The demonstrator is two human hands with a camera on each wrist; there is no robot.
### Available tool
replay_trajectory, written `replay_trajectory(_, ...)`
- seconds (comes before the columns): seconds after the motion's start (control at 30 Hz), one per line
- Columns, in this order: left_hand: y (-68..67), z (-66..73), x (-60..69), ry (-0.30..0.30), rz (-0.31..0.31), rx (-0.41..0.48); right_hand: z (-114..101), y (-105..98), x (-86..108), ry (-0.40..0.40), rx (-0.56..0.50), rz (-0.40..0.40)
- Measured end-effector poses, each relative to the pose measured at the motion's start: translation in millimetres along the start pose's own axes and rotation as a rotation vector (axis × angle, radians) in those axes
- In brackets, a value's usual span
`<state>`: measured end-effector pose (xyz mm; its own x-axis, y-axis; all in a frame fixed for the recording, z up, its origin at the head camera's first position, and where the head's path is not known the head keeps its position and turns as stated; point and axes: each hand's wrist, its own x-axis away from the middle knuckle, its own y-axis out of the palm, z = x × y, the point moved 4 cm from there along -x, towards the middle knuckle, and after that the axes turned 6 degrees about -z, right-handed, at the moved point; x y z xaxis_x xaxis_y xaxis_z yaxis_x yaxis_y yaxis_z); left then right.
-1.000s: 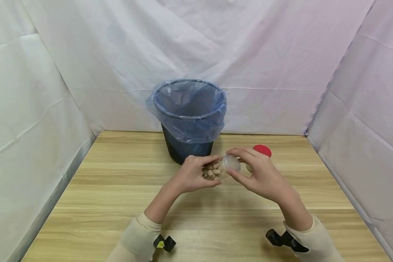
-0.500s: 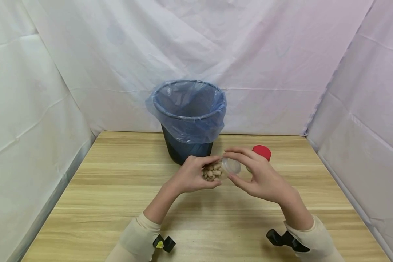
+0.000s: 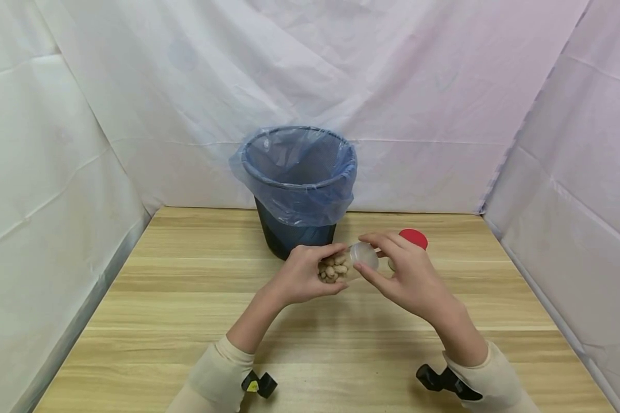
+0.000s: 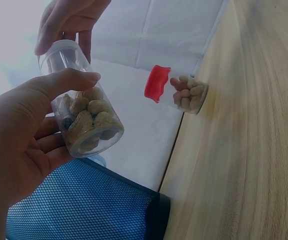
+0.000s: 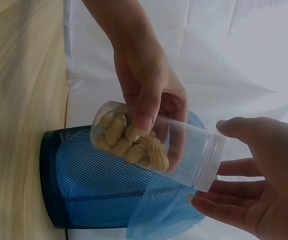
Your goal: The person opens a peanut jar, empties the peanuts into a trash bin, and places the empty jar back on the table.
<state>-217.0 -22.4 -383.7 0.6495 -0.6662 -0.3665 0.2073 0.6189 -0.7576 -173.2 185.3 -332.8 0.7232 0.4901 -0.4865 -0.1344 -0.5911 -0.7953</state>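
A clear plastic jar (image 3: 352, 272), part full of unshelled peanuts (image 5: 129, 142), is tilted above the table in the head view. My left hand (image 3: 305, 278) grips its body, thumb on one side and fingers round the other. At the jar's other end sits a translucent lid (image 3: 365, 256). My right hand (image 3: 412, 275) holds this lid by its rim between thumb and fingertips, as the right wrist view (image 5: 269, 177) also shows. Behind the right hand stands a second peanut jar (image 4: 189, 94) with a red lid (image 4: 158, 84); the hand partly hides it in the head view.
A dark mesh bin (image 3: 294, 229) lined with a blue plastic bag (image 3: 310, 206) stands at the table's back, just beyond the left hand. The wooden table (image 3: 186, 298) has white cloth (image 3: 418, 103) hanging behind it and at both sides.
The right hand's fingers have shifted round the lid, its thumb moving up and left across the lid's face over the last half second. The left hand and jar stay nearly still.
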Motion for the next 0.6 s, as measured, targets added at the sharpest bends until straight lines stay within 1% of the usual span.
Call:
replay_trajectory(0.23,0.9,0.2,-0.1,0.001,-0.006,-0.012,-0.5,1.5,0.1,-0.012,-0.006,-0.036)
replay_trajectory(0.47,0.3,1.0,0.6,0.019,0.0,-0.005,-0.7,-0.9,-0.7,-0.081,-0.037,-0.084)
replay_trajectory(0.6,0.1,1.1,0.5,0.023,-0.001,0.006,0.3,-1.5,-0.2,-0.107,-0.042,-0.093)
